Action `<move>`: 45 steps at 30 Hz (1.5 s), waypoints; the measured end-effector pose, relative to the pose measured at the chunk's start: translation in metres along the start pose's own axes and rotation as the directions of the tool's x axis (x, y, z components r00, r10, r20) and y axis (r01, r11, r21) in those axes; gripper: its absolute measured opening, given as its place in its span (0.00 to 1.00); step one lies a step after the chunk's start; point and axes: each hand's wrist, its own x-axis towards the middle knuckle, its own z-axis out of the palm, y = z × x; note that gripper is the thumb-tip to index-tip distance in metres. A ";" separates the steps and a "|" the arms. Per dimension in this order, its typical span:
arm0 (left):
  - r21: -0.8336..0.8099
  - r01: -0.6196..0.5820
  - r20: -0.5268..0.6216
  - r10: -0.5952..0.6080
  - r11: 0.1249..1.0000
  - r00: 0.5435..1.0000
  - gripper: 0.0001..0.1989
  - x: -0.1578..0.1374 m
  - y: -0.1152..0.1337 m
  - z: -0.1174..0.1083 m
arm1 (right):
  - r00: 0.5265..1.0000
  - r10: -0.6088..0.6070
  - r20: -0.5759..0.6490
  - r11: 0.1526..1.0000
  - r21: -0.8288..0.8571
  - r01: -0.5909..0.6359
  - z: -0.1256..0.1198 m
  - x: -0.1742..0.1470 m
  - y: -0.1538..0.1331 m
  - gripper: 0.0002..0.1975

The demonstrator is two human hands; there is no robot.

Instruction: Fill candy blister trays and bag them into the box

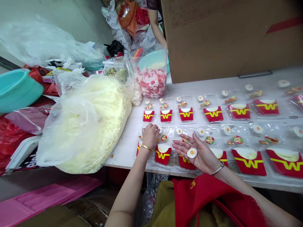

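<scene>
My right hand (pixel 201 154) is turned palm up, its fingers stretched out, and a small toy fried egg (pixel 192 153) lies on the palm. With bent fingers, my left hand (pixel 150 136) is over the leftmost clear plastic tray of the front row; its fingertips and anything between them are hidden. Beside it, the neighbouring tray has a red fries box (pixel 163 154) with a yellow W and a small pizza (pixel 164 138). The back-row trays contain similar red boxes (pixel 186 114), toy eggs (pixel 178 99) and pizzas.
A large clear bag of pale yellow pieces (pixel 104 123) bulges over the table's left side. Behind stands a clear container of pink and white pieces (pixel 151 82). A cardboard box (pixel 232 37) blocks the back right. Another person's arm (pixel 157 28) shows beyond. A turquoise basin (pixel 20 90) sits far left.
</scene>
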 end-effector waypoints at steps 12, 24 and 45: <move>-0.079 -0.024 -0.159 0.011 0.997 0.987 0.10 -0.023 0.010 0.009 | 0.998 -0.048 0.035 0.999 0.019 0.048 0.019 0.007 0.006 0.24; -0.571 -0.273 0.025 0.350 0.774 0.937 0.09 -0.072 0.073 -0.045 | 0.998 -0.066 0.012 0.998 0.010 0.066 0.040 0.015 0.015 0.26; -0.227 0.328 -0.031 -0.344 0.917 0.939 0.10 0.027 -0.092 -0.016 | 0.950 -0.313 0.022 0.937 -0.159 0.312 -0.011 -0.003 -0.007 0.21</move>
